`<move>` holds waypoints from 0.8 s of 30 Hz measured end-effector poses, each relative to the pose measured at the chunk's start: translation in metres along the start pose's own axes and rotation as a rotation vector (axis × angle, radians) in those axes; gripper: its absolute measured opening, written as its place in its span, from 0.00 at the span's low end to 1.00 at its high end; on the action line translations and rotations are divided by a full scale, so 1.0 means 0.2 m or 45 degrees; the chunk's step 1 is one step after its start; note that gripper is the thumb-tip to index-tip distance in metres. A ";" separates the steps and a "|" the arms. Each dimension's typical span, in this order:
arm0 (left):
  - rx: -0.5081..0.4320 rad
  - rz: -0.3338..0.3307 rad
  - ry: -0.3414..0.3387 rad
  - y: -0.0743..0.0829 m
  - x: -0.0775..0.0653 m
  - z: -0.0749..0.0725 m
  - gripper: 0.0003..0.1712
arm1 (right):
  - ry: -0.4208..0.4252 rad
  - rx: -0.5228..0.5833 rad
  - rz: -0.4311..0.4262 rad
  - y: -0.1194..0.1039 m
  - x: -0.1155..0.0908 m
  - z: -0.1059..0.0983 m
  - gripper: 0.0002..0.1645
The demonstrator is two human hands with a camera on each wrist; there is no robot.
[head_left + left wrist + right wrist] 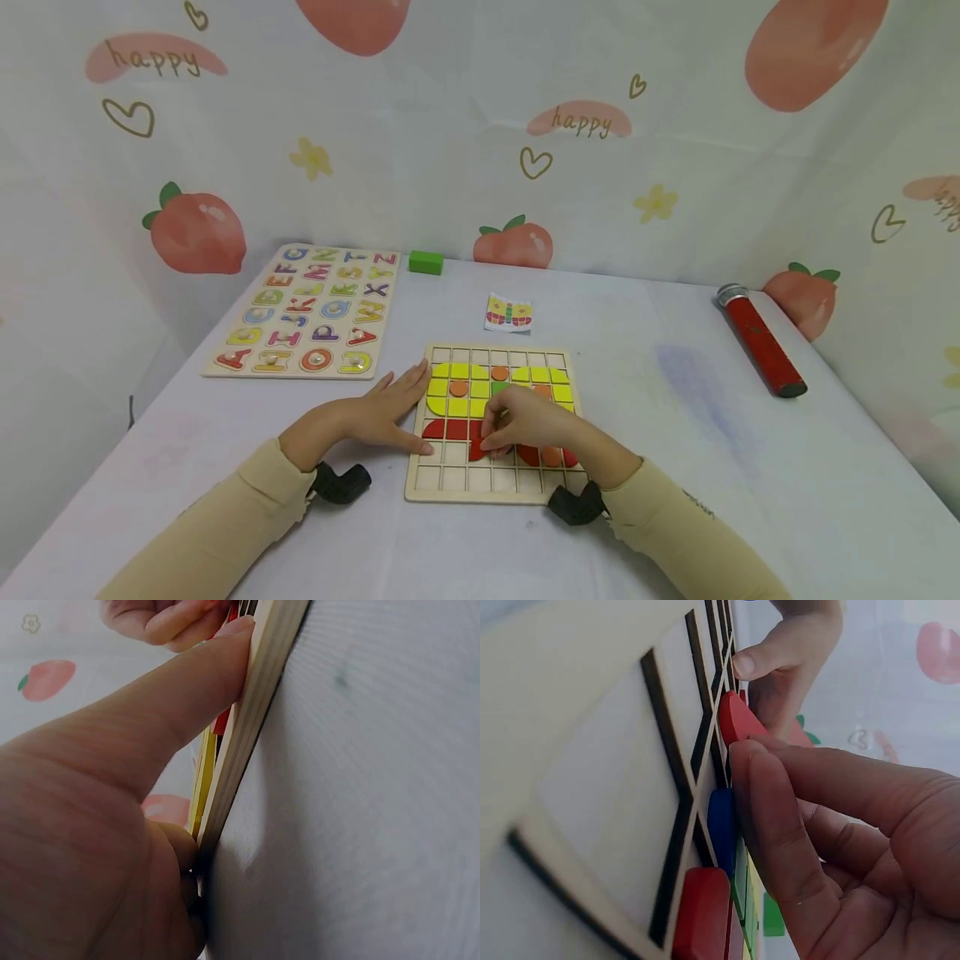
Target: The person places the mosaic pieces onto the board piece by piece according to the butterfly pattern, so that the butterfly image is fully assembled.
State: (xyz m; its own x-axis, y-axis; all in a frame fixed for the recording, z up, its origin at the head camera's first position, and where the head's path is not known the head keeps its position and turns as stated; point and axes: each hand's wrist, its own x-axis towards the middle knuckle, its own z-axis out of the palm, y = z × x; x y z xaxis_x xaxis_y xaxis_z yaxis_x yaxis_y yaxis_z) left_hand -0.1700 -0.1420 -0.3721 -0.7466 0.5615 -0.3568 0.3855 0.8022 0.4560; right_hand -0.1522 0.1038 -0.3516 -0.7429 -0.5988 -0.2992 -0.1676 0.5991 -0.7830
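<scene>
A wooden grid board lies in front of me, partly filled with yellow, red, green and orange pieces. My right hand pinches a red piece with a curved edge between thumb and forefinger, low over the board's cells. In the right wrist view that red piece is at the fingertips, close to the board. A blue piece sits in the grid below it. My left hand rests along the board's left edge, fingers extended, thumb on the frame; the left wrist view shows its thumb against that edge.
A small picture card with a butterfly-like pattern lies behind the board. At the back left are an alphabet board and a green block. A red microphone-shaped object lies at the right.
</scene>
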 end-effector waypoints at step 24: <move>0.000 0.003 -0.002 0.00 0.00 0.00 0.69 | 0.038 -0.157 -0.039 -0.04 -0.07 -0.07 0.03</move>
State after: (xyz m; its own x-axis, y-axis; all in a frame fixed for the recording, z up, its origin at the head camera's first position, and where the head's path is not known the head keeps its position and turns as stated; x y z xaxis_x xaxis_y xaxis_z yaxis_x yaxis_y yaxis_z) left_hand -0.1714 -0.1422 -0.3720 -0.7448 0.5635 -0.3573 0.3869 0.8010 0.4569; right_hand -0.1490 0.1149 -0.3325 -0.7550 -0.6028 -0.2581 -0.2677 0.6427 -0.7178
